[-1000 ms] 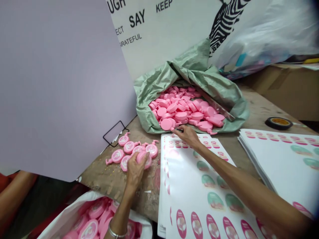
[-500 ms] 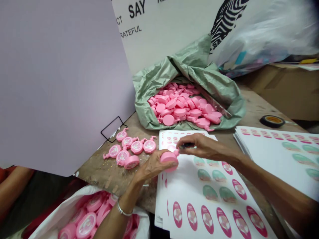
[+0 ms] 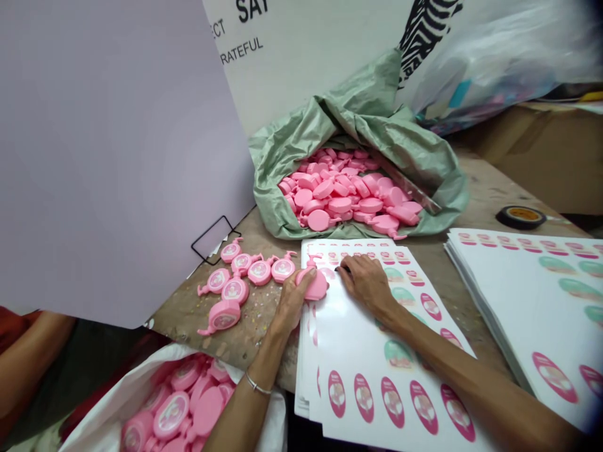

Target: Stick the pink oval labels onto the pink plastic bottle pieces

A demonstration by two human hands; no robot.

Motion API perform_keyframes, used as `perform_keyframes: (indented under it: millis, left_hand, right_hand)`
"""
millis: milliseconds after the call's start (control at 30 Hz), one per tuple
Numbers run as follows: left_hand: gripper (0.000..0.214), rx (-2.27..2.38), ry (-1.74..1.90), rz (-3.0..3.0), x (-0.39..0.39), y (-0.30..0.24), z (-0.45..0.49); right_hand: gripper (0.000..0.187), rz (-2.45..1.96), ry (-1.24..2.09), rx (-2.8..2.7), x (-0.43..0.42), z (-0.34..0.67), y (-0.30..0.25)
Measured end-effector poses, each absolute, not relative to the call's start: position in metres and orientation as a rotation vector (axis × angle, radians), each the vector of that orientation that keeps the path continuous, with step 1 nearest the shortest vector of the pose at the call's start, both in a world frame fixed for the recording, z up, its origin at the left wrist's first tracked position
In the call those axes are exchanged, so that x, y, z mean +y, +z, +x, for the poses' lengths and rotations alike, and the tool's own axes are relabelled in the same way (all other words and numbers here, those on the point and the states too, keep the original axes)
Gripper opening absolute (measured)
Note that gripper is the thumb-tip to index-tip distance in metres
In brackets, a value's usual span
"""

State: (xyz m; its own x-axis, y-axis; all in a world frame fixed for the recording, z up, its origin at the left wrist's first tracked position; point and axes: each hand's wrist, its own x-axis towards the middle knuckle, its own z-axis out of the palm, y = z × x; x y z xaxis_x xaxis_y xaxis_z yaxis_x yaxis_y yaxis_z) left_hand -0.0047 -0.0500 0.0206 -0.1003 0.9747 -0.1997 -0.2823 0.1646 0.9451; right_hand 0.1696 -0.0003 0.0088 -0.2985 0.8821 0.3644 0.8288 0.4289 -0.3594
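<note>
My left hand (image 3: 288, 306) grips a pink toy pump bottle (image 3: 315, 286), its pump end pointing up and its plain round face toward me. Just right of it, my right hand (image 3: 370, 287) rests on a sheet of stickers (image 3: 351, 345), fingers closed on a small dark object (image 3: 343, 270) whose kind is mostly hidden. Printed on the sheet are pink ovals and green rounded stickers. Left of my hands lie several pink pump bottles (image 3: 259, 272) with round picture labels. One labelled bottle (image 3: 224, 316) lies nearest the table's front edge.
Behind my hands, a green sack (image 3: 273, 210) spills out many plain pink bottles. A white sack (image 3: 101, 427) below the table holds labelled ones. Another sticker stack (image 3: 499, 301) and a tape roll (image 3: 521, 217) are at right. A pale panel (image 3: 127, 163) stands left, another person's arm (image 3: 35, 358) beyond.
The bottle in my left hand has turned upright. My right hand has moved from the bottle down onto the sticker sheet. The nearest bottle on the table has shifted left and turned.
</note>
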Motion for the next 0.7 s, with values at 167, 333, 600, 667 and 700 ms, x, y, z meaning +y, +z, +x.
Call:
perform_keyframes:
  millis: [167,333,600,667,700]
  left_hand:
    - [0.05,1.135,1.257,0.813,-0.0489,0.0203,-0.006]
    - [0.052,1.113,1.223,0.821,-0.0473,0.0231,-0.0068]
    - [0.051,1.104,1.223,0.811,-0.0481,0.0228,-0.0089]
    - [0.051,1.089,1.221,0.813,-0.0488,0.024,-0.0089]
    - [0.05,1.077,1.213,0.814,-0.0491,0.0247,-0.0088]
  right_hand:
    - [0.015,-1.39,0.202,-2.193,-0.0003,0.1713,0.0065]
    - [0.015,-1.382,0.254,-2.197,-0.001,0.1669,0.0089]
    - [0.018,-1.397,0.044,-2.227,0.0017,0.172,0.0059]
    - [0.016,-1.374,0.065,-2.232,0.0008,0.1729,0.0051]
    - [0.015,-1.373,0.103,-2.22,0.0002,0.173,0.0052]
